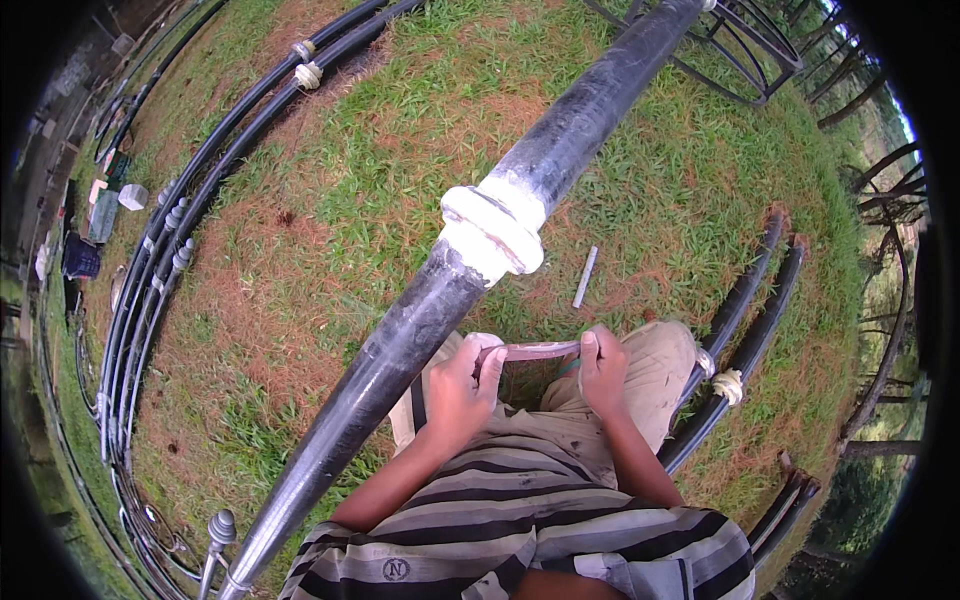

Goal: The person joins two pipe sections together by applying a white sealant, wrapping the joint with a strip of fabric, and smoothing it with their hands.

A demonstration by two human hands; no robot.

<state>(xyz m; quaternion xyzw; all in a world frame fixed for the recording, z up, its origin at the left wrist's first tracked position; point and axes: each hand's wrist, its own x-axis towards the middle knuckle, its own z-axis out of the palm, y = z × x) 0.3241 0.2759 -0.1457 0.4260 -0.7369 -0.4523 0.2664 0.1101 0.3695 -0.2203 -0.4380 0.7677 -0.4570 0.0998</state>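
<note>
Fingers of left hand and right hand pinch opposite ends of brownish strip, likely for two-handed control; strip spans between them. Black pole slants by, left of fingers, white joint ahead of them, seemingly raised for easy reach.

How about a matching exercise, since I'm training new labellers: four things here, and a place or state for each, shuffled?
Things
1. Thin brown strip
2. Short grey stick
3. Ringed collar
4. Dark blue container

Places or states
A. On the long dark pole, whitened all over
B. Near the picture's left edge
C. Held at its ends between the left hand and right hand
D. Lying on the grass, just beyond the hands

Pairs: 1-C, 2-D, 3-A, 4-B
</note>
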